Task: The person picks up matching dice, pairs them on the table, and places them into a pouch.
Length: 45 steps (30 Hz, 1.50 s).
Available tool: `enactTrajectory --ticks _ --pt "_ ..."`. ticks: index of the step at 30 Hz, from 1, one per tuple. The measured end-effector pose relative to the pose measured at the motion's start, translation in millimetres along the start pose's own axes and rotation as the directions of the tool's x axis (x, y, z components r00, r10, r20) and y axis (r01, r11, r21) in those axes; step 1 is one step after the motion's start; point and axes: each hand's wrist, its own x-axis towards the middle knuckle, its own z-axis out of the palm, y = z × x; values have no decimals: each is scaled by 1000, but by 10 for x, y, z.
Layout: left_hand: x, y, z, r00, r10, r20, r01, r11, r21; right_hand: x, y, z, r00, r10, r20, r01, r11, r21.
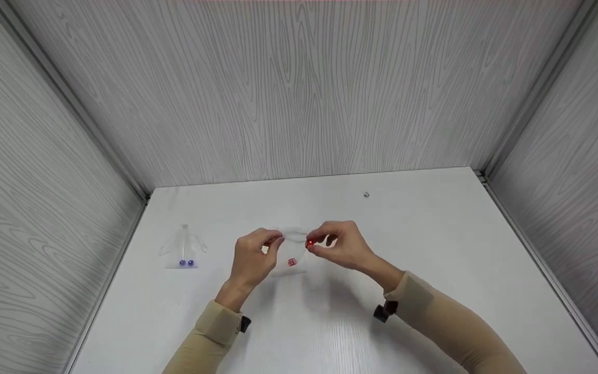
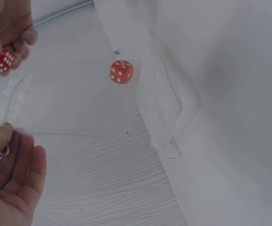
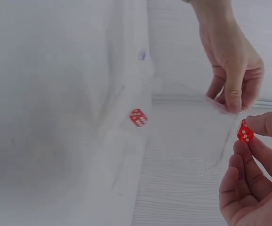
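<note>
My left hand [image 1: 253,257] pinches the rim of a clear plastic bag [image 2: 74,103] and holds it above the table. Inside the bag's lower end lies one red die [image 2: 121,72] with white dots. A second red die [image 3: 244,131] is pinched between the thumb and fingertips of my right hand [image 1: 341,244], right beside the bag's mouth. In the left wrist view the left hand [image 2: 13,174] grips one corner of the bag's opening. Whether the right hand also touches the bag, I cannot tell.
On the white table [image 1: 434,259], a second clear bag [image 1: 182,244] with two blue dice [image 1: 186,263] lies to the left. A small, greyish object [image 1: 366,195] sits near the back edge. Wood-grain panels [image 1: 288,93] stand at the back and both sides.
</note>
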Motion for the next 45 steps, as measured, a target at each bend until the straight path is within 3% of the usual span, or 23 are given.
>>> enactTrajectory --ticks 5,10,18,24,27,37,42,45 --pt "20 29 11 1000 6 0 -6 1000 -12 151 -94 -58 997 -31 -71 30 999 -17" --pt "29 51 26 1000 11 -1 -11 1000 -25 221 -117 -41 997 -9 -75 8 1000 -9" --pt "32 56 40 1000 15 2 -15 1000 -19 229 -94 2 997 30 -74 -30 1000 -2" --pt "41 77 23 1000 8 5 -8 1000 -23 192 -3 -36 995 7 -103 -7 1000 2" --pt "47 80 18 1000 0 7 0 1000 -28 161 55 -69 996 27 -88 -27 1000 1" --pt "64 104 27 1000 14 -10 -15 999 -48 80 201 -103 986 154 64 -155 988 26" --pt "89 94 29 998 45 -34 -46 998 -46 68 185 -123 986 156 55 -160 983 86" --pt "95 87 15 999 34 -37 -35 998 -43 58 163 -158 990 135 31 -137 987 79"
